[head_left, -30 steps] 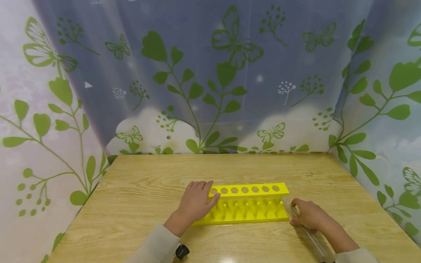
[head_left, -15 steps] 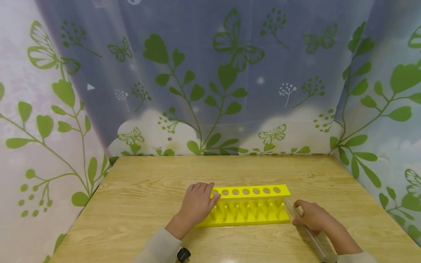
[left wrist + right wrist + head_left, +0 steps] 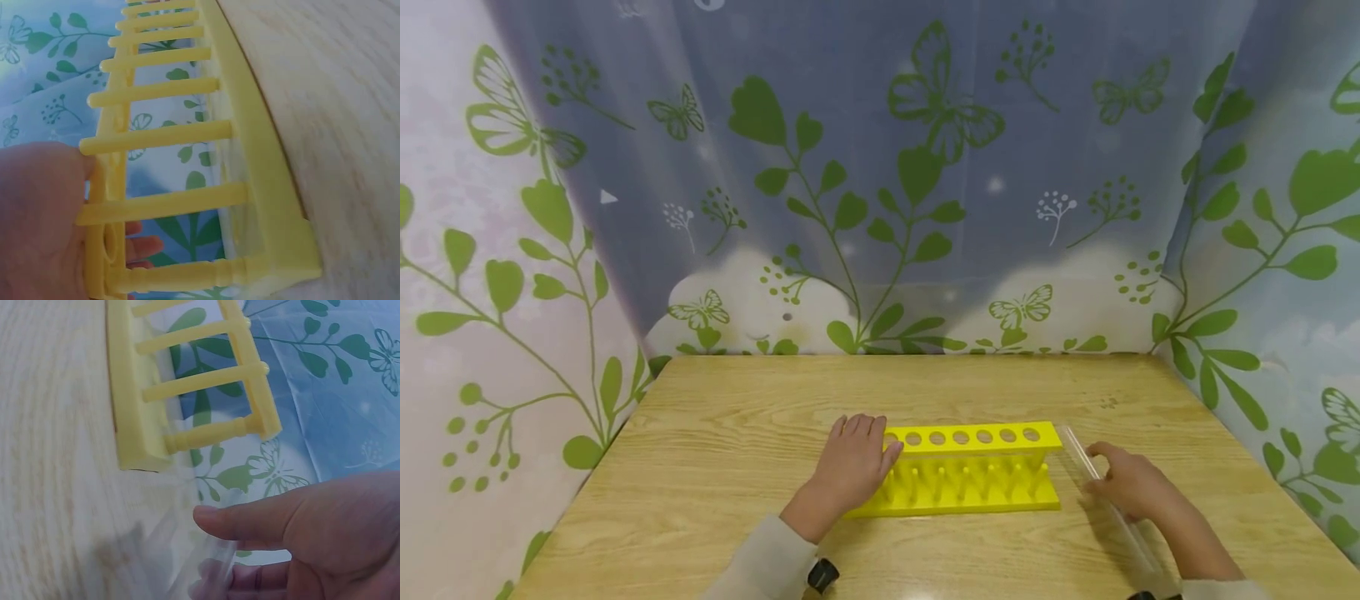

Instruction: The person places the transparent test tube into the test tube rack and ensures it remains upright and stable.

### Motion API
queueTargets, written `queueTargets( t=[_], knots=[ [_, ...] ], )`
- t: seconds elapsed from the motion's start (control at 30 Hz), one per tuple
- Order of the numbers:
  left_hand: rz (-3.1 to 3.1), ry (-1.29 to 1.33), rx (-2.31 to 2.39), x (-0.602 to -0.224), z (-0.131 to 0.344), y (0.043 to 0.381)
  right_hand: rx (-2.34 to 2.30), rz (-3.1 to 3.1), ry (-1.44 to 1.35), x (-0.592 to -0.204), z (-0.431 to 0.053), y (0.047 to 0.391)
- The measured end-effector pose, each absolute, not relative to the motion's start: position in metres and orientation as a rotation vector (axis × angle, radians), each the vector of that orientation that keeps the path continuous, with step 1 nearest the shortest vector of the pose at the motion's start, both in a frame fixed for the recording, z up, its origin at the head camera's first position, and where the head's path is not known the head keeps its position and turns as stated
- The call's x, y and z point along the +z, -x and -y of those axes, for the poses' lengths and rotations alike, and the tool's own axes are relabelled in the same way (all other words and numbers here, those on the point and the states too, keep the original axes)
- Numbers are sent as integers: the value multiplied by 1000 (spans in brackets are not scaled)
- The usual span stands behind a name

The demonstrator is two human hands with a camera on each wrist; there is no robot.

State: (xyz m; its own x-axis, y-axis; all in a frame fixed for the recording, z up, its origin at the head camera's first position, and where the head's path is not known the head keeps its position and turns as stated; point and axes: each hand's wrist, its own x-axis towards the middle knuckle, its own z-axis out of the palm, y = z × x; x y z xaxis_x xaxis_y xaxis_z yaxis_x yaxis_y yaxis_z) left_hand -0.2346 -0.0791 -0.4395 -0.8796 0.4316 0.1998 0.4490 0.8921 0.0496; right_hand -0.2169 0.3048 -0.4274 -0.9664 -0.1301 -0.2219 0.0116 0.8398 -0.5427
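A yellow test tube rack [image 3: 970,505] stands on the table, with a row of round holes on top and pegs below. My left hand [image 3: 850,467] grips the left end of its top bar. In the left wrist view the thumb side of the left hand [image 3: 44,219] lies against the bar, with fingertips showing behind it. Just right of the rack, my right hand [image 3: 1131,482] pinches a clear test tube [image 3: 1078,450] between thumb and fingers. The tube slants, its far end near the rack's top right corner. In the right wrist view the tube [image 3: 209,565] is blurred.
The wood-grain table [image 3: 737,400] reaches back to a printed curtain [image 3: 880,208] with leaves and butterflies, which also hangs at both sides. A black band [image 3: 823,575] is at the left wrist.
My right hand has shifted slightly up and to the right with the test tube, whose far end is now higher in view. The left hand keeps its grip on the rack.
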Motion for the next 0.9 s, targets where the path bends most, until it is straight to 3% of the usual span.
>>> queueTargets(
  t=[0.9],
  knots=[
    [2842,625,-293,-442,79,233,-900,-3309,-32,-412,-299,220]
  ],
)
